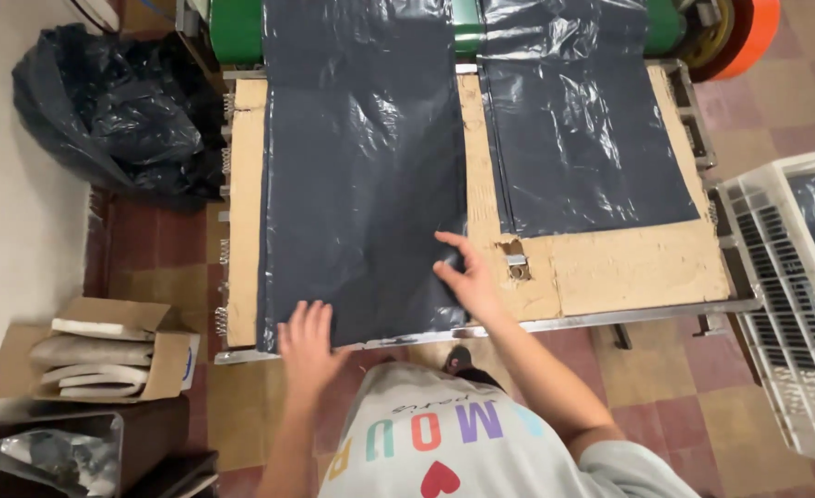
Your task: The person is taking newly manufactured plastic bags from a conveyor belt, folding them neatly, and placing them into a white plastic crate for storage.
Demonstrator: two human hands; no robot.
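hands (pixel 308 339) (pixel 465 273) flat on dark plastic sheet's (pixel 361 175) near edge.

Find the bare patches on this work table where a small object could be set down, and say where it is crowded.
The widest bare board lies below the right dark sheet, out to the table's front right corner. A narrow strip runs between the sheets, another along the left edge. Crowded: the left dark sheet's front edge, under the left hand and right hand.

A pale grey short-sleeved shirt (pixel 444 433) with multicoloured letters and a red heart, arms bare.
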